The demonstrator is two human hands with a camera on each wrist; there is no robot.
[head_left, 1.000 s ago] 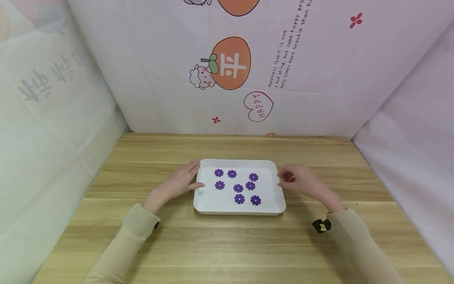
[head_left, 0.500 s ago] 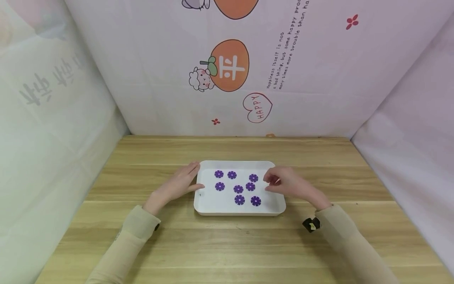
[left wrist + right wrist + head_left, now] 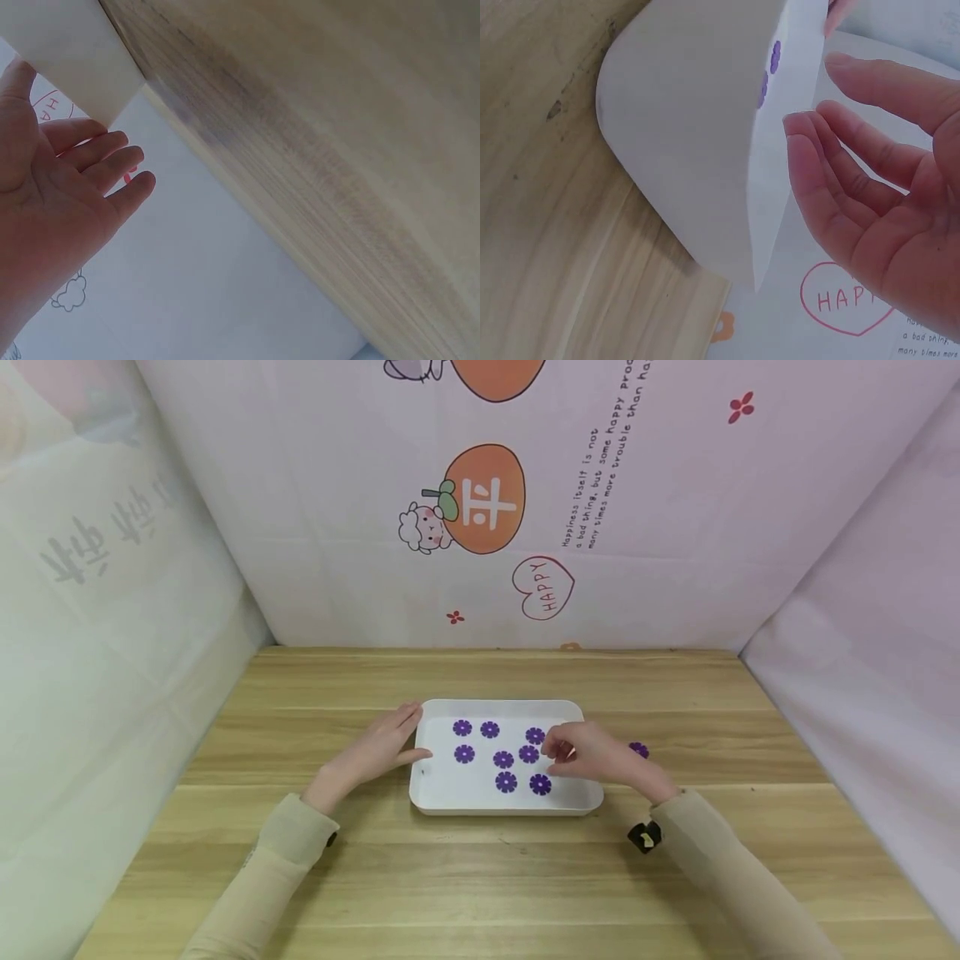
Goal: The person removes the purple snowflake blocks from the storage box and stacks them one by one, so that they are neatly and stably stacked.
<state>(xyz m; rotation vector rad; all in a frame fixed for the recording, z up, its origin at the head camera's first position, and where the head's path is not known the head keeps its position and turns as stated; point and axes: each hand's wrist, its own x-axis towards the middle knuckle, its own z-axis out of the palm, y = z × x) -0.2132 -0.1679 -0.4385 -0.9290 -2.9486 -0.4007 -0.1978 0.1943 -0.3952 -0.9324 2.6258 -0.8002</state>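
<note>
A white rectangular tray (image 3: 450, 793) stands on the wooden table with several notched purple plastic discs (image 3: 506, 782) lying flat and spread out in it. My left hand (image 3: 378, 743) rests on the tray's left end, fingers straight along the rim and thumb reaching just inside. The left wrist view shows that hand (image 3: 67, 165) with its fingertips at the tray wall (image 3: 75, 60). Over the tray's right part hovers my right hand (image 3: 588, 752), close to the right-hand discs. In the right wrist view its fingers (image 3: 806, 172) bend loosely towards the thumb, with a gap and nothing between.
Another purple disc (image 3: 638, 750) lies on the table right of the tray, partly hidden behind my right wrist. The wooden table (image 3: 480, 893) meets printed white sheets at the back (image 3: 337, 568) and both sides.
My right hand has moved left, from the tray's right rim to over its inside. The disc on the table at the right has come into sight. My left hand stays put.
</note>
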